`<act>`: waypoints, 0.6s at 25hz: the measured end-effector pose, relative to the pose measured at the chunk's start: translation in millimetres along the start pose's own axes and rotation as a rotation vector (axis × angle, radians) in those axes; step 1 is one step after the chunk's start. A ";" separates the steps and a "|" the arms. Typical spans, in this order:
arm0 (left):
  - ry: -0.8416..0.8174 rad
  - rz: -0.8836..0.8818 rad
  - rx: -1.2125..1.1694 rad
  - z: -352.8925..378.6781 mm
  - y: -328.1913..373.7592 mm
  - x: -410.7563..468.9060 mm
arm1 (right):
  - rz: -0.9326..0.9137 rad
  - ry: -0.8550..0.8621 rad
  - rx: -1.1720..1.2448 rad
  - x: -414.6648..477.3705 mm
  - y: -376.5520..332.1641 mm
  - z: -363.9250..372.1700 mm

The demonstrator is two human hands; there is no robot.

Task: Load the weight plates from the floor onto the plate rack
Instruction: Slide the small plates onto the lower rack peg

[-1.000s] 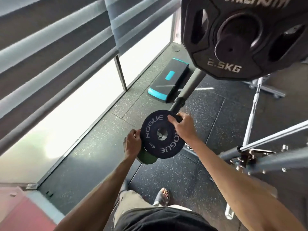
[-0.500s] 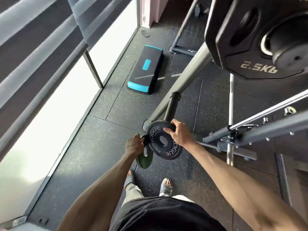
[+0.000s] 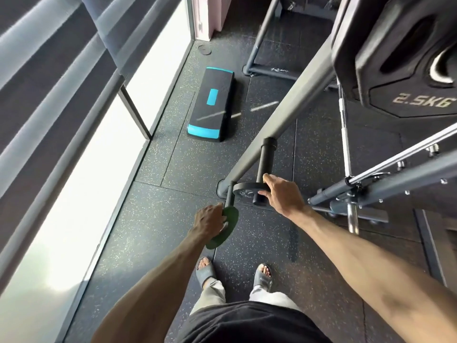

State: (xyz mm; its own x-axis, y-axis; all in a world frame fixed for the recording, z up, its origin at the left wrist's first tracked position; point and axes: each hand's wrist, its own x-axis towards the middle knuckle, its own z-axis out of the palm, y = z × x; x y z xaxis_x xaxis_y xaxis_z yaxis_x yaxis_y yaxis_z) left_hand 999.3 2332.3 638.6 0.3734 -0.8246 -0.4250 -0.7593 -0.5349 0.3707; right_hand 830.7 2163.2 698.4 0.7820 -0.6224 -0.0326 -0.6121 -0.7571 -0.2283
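A small black plate (image 3: 243, 190) sits threaded on a black peg (image 3: 264, 169) of the grey plate rack (image 3: 277, 127), seen edge-on. My right hand (image 3: 282, 196) grips its rim on the right side. My left hand (image 3: 210, 220) holds a thin green plate (image 3: 226, 231) lower left of the peg, its top edge beside a second short peg (image 3: 230, 198). A large black 2.5KG plate (image 3: 405, 70) hangs on the rack at the upper right.
A black and teal step platform (image 3: 211, 112) lies on the rubber floor near the window. A barbell and metal frame (image 3: 371, 189) stand to the right. Another machine's base (image 3: 267, 68) is behind the rack. My sandalled feet (image 3: 235, 271) stand below the hands.
The black plate has gone from facing me in my right hand to sitting edge-on over the rack peg. The green plate has moved lower left. My head has tilted further down.
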 end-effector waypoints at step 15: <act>-0.132 -0.516 -0.661 -28.3 38.5 41.2 | 0.195 0.255 -0.073 38.4 10.0 5.2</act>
State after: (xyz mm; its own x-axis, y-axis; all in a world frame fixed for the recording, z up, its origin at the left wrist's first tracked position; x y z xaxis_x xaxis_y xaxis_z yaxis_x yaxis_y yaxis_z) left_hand 1000.6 2272.5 658.6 0.4913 -0.4412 -0.7510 -0.0280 -0.8698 0.4926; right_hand 855.2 2132.8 689.7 0.6000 -0.7800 0.1779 -0.7617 -0.6250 -0.1709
